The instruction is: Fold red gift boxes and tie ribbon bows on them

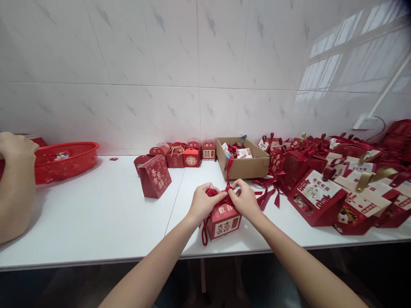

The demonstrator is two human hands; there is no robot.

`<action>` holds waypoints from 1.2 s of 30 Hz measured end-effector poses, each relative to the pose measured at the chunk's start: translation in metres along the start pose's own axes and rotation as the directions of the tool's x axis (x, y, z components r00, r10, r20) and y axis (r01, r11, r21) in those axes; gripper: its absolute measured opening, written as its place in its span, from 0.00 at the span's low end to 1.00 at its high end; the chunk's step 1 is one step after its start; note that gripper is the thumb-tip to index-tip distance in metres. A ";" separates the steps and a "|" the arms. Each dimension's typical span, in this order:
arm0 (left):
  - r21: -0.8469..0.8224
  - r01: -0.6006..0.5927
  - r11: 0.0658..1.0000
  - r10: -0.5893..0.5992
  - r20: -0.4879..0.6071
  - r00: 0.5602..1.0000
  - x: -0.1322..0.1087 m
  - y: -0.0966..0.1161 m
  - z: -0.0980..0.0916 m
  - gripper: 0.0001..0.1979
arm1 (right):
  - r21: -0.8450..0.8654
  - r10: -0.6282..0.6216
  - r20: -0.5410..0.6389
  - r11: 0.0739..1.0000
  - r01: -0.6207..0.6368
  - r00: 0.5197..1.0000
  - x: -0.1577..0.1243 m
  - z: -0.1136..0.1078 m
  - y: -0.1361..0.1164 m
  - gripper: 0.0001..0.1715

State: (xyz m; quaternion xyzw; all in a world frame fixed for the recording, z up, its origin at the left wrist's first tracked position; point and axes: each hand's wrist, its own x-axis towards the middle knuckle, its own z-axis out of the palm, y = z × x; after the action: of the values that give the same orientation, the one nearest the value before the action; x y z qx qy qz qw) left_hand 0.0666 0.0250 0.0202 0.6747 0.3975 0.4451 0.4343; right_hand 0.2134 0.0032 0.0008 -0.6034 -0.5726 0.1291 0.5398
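Note:
A small red gift box [224, 226] with white and gold lettering stands near the front edge of the white table. Over its top, my left hand [207, 197] and my right hand [243, 197] are close together, both pinching a dark red ribbon [228, 171]. The ribbon rises from between my fingers towards the cardboard box behind. A twisted red cord [204, 233] hangs down the gift box's left side. My fingers partly cover the knot or loop, so its exact form cannot be seen.
An open cardboard box [247, 169] holds tags and ribbons. Red gift boxes [316, 196] crowd the right side; smaller ones [192, 157] line the wall. A red box [155, 177] stands left of centre. Another person's arm [16, 188] is beside a red plastic basin [69, 169].

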 end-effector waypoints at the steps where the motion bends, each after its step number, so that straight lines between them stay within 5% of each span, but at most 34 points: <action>1: 0.009 0.006 1.000 -0.006 -0.008 1.000 0.000 -0.001 0.000 0.16 | -0.002 -0.007 -0.009 1.000 0.007 1.000 0.000 -0.001 0.000 0.05; 8: -0.008 0.026 1.000 -0.026 0.068 0.997 -0.002 -0.004 -0.001 0.16 | 0.087 0.000 -0.032 0.996 0.002 0.999 -0.003 -0.006 0.006 0.04; 22: -0.250 0.125 0.960 -0.110 0.073 0.991 0.002 -0.013 0.002 0.20 | 0.088 -0.093 -0.093 0.991 0.101 0.991 -0.012 -0.007 0.003 0.04; 29: -0.229 0.158 0.961 -0.147 0.064 0.987 0.004 -0.015 0.001 0.21 | 0.047 -0.132 -0.144 0.989 0.141 0.981 -0.016 -0.008 0.005 0.03; 36: -0.154 0.243 0.958 -0.206 0.223 0.953 0.010 0.002 -0.016 0.23 | 0.185 -0.068 0.132 0.982 0.043 0.989 -0.011 -0.019 0.012 0.05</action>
State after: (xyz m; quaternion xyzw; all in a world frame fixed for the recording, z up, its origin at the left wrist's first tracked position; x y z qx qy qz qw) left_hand 0.0546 0.0378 0.0280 0.6253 0.3832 0.3548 0.5799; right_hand 0.2314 -0.0128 -0.0064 -0.5251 -0.6111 0.2070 0.5549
